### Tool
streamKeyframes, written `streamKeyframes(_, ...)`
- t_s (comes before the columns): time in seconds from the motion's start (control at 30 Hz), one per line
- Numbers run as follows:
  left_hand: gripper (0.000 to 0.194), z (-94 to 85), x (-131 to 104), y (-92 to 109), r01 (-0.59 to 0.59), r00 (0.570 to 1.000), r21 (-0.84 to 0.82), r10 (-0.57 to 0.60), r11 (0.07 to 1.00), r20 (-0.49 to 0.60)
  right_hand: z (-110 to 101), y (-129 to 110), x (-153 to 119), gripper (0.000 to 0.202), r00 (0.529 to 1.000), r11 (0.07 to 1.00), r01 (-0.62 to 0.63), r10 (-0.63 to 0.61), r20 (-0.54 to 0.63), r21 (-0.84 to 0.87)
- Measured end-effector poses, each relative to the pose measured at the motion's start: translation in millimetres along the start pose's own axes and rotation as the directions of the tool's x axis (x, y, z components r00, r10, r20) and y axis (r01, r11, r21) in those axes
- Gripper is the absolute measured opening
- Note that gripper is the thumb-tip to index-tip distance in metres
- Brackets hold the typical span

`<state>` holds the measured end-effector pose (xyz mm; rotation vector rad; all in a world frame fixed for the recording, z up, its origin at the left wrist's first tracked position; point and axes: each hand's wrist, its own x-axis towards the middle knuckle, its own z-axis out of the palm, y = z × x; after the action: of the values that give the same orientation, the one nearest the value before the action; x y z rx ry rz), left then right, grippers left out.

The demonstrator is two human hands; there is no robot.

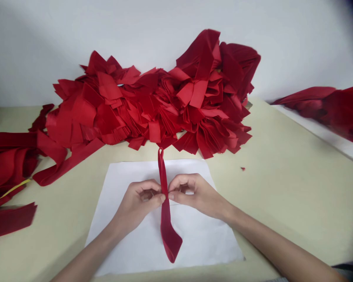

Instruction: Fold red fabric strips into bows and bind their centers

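Two bare forearms (267, 239) reach in from the near edge, one from the left and one from the right, with a bit of dark cloth (347, 268) at the near right corner. Between them a white sheet (206, 243) lies flat on the pale desk (297, 188), and a red ribbon (166, 223) runs lengthwise above its middle. The ribbon's near end makes a broad fold, bent toward the right; its far end closes in a slim loop, reaching past the sheet's far edge.

The left hand (137, 201) and the right hand (197, 196) meet at the ribbon's middle from either side. The left fingers (155, 201) are pinched together on it, thumb against fingertip; the right fingers (178, 196) are also drawn together, tips closed at its right edge.

To the left, a flat red strip (11, 221) lies on the desk, and just beyond it are loose red bands (11, 156) with a narrow yellow strip (14, 188) among them. Right of the sheet is a tiny red scrap (242, 169). Farther off, a large heap of folded red pieces (153, 105) spreads across, highest toward its right. At far right, more red fabric (341, 105) rests on a white board (320, 131). Behind everything stands a pale wall (135, 31).
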<state>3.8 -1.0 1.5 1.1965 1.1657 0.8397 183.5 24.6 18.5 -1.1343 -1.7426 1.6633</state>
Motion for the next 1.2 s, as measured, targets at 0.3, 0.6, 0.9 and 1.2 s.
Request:
streamKeyframes(0.3, 0.008, 0.3, -0.1, -1.4, -0.061, 0.998, 0.09, 0.063, 0.994, -0.017, 5.5, 1.8, -1.2, 0.004, 0.999, 0.996, -0.016, 0.011, -0.053, -0.085)
streamKeyframes(0.6, 0.007, -2.0, 0.6, 5.4, 0.136, 0.991, -0.207, -0.128, 0.969, 0.049, 4.5, -0.8, -0.3, 0.012, 1.0, 0.997, 0.012, -0.011, -0.014, 0.071)
streamKeyframes(0.9, 0.005, 0.4, -0.7, 3.5, 0.068, 0.997, -0.177, -0.073, 0.982, -0.02, 5.4, -5.9, -2.7, 0.01, 0.995, 0.999, 0.027, -0.023, -0.102, 0.044)
streamKeyframes(1.2, 0.007, 2.7, -1.7, -6.0, -0.135, 0.977, 0.136, 0.155, 0.981, -0.145, 5.9, -4.0, -1.7, 0.011, 0.986, 0.999, -0.034, 0.033, -0.161, 0.001)
